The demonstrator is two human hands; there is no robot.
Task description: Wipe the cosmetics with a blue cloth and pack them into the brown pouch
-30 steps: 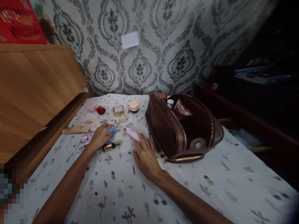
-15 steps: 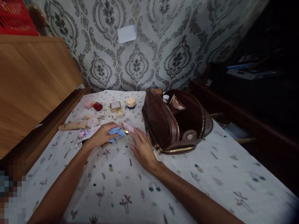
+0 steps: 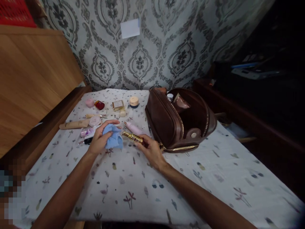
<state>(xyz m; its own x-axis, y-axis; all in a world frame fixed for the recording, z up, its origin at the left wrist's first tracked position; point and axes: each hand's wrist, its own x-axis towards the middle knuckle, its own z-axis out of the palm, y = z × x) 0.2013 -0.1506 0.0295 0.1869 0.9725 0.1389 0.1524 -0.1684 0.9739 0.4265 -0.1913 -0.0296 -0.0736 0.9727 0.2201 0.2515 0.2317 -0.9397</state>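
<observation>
My left hand (image 3: 98,139) grips a crumpled light blue cloth (image 3: 112,136) between thumb and fingers. Facing it, my right hand (image 3: 152,151) holds a slim gold bottle (image 3: 132,137) with a dark label, its gold end pointing left toward the cloth. A small gap separates cloth and bottle. Just behind the bottle lies a pale pink tube (image 3: 133,128). To the left of my left hand are a pink-and-purple bottle (image 3: 87,132), a black tube with a silvery end (image 3: 85,141) and a round pale pink compact (image 3: 95,121).
An open brown leather bag (image 3: 164,122) stands on the right, with a shiny pinkish packet (image 3: 182,101) inside. Farther back sit a gold square case (image 3: 118,105), a cream-lidded jar (image 3: 133,102), a dark red item (image 3: 99,105) and a beige tube (image 3: 74,124). A wooden cabinet (image 3: 35,73) borders the left.
My right hand has taken hold of the gold bottle, which lay by the cloth under my left hand. My left hand has drawn slightly left with the cloth. The pink tube stays lying there.
</observation>
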